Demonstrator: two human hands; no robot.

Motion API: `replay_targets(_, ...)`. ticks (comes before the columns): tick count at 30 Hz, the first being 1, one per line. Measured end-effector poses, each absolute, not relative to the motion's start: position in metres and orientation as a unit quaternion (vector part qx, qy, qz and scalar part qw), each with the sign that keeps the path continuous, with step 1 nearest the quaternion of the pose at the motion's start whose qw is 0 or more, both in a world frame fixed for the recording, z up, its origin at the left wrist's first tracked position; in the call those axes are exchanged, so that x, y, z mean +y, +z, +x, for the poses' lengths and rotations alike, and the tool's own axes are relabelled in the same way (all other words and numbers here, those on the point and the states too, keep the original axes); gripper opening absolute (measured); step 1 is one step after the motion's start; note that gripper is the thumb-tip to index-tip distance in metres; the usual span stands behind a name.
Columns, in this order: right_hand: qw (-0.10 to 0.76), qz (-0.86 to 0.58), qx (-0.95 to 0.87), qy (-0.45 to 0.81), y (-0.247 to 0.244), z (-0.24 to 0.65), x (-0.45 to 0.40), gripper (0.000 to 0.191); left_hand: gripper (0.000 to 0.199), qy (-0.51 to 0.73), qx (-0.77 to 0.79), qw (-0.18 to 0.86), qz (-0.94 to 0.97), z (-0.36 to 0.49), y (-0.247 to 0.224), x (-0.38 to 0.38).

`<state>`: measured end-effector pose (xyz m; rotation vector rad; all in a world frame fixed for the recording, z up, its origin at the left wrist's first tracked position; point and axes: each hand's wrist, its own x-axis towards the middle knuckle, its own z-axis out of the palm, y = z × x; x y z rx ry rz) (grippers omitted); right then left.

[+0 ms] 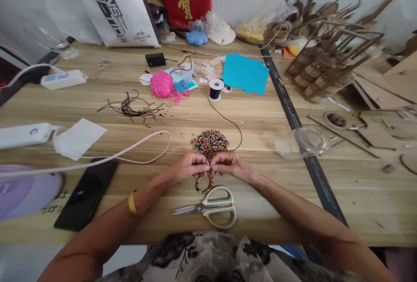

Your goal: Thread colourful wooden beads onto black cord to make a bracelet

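Fingertips of my left hand (pixel 192 164) and my right hand (pixel 230 163) meet in a pinch at the top of a beaded bracelet (pixel 199 187). Both are closed on its black cord. The bracelet's loop of multicoloured beads hangs below them, close to the table. From my hands the black cord (pixel 240 127) curves right and back to a spool (pixel 215 93). Just beyond my fingers lies a pile of small colourful beads (pixel 210 141). Scissors with pale handles (pixel 221 208) rest on the table nearer my body, blades to the left. The knot area is hidden by my fingers.
Cut black cords (pixel 132 107), pink yarn (pixel 162 84) and blue sheets (pixel 244 73) lie further back. A phone (pixel 85 195) and a white cable (pixel 143 145) are at left. Clear tape rolls (pixel 311 141) and brown woven baskets (pixel 316 73) stand at right.
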<state>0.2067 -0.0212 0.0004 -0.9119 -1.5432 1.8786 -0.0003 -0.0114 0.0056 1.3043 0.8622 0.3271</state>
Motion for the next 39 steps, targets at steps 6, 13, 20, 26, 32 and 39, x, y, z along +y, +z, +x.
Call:
replay_targets(6,0.256,-0.329,-0.573,0.706,0.0006,0.2069,-0.0206,0.027,0.033,0.132,0.378,0.694,0.598,-0.0002,0.0065,-0.01)
replay_targets(13,0.257,-0.323,-0.598,0.687,0.0004,0.2059,-0.0213,0.03,0.032,0.134,0.373,0.691,0.605,0.0002,0.0062,-0.0097)
replay_targets(20,0.256,-0.328,-0.598,0.685,0.0012,0.2055,-0.0225,0.031,0.03,0.136,0.378,0.687,0.606,0.0003,0.0057,-0.01)
replay_targets(26,0.273,-0.33,-0.598,0.677,-0.0017,0.2043,-0.0241,0.031,0.031,0.141,0.378,0.693,0.597,0.0004,0.0058,-0.0105)
replay_targets(32,0.28,-0.333,-0.603,0.668,-0.0027,0.2038,-0.0249,0.031,0.03,0.146,0.373,0.69,0.603,0.0005,0.0043,-0.0107)
replay_targets(39,0.281,-0.337,-0.608,0.662,-0.0031,0.2037,-0.0249,0.032,0.024,0.159,0.36,0.677,0.621,-0.0008,0.0011,-0.0104)
